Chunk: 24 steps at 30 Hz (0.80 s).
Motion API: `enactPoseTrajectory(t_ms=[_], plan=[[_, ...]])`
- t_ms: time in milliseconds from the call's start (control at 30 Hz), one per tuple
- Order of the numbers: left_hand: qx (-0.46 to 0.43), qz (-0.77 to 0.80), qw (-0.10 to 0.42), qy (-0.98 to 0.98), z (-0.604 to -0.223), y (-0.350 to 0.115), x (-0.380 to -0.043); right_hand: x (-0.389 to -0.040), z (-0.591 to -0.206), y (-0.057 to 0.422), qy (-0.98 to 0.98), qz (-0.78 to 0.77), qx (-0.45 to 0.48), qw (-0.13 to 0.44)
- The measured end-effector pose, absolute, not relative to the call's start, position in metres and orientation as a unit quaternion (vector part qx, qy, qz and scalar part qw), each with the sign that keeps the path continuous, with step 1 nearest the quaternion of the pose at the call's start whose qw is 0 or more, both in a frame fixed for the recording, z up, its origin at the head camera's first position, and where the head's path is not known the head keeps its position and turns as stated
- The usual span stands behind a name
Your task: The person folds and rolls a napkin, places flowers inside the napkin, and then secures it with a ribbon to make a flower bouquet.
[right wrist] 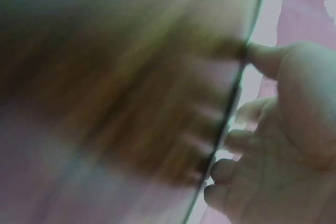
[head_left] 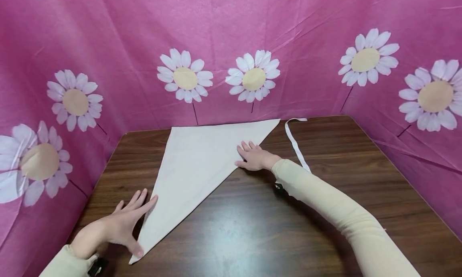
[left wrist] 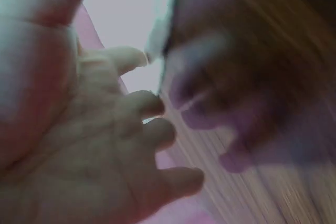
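White cloth (head_left: 198, 160): left hand (head_left: 124, 225) spread at edge, right hand (head_left: 255, 158) palm-down.

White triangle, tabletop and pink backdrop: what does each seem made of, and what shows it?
White triangle: probably matt cloth; slightly bowed edges, no glare.
Tabletop: wood or wood-look laminate, satin; dark grain streaks, glare patch.
Pink backdrop: perhaps thin fabric or plastic sheeting, faint sheen; wrinkles and folds.
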State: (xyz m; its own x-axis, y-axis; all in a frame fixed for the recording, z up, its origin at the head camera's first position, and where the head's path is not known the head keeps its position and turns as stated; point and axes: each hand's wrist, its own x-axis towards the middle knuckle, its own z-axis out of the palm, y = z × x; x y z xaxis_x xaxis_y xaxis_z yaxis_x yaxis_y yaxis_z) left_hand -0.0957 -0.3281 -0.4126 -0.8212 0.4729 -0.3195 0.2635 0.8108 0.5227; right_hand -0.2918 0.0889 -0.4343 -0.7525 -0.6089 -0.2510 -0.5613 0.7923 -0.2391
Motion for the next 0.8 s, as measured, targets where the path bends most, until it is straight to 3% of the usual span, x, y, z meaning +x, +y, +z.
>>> enactPoseTrajectory(t_ms=[133,233,500,800], plan=[[0.249,0.231,0.151,0.928,-0.419,-0.313,-0.107,-0.28,-0.43,0.072,0.925,-0.053,-0.347,0.147],[0.268,0.237,0.124,0.925,-0.426,-0.304,-0.116,-0.27,-0.431,0.057,0.912,-0.056,-0.376,0.156],[0.275,0.264,0.163,0.91,-0.433,-0.302,-0.117,-0.267,-0.434,0.045,0.911,-0.062,-0.354,0.203],[0.27,0.27,0.159,0.91,-0.438,-0.313,-0.109,-0.3,-0.433,0.075,0.918,-0.092,-0.313,0.225]])
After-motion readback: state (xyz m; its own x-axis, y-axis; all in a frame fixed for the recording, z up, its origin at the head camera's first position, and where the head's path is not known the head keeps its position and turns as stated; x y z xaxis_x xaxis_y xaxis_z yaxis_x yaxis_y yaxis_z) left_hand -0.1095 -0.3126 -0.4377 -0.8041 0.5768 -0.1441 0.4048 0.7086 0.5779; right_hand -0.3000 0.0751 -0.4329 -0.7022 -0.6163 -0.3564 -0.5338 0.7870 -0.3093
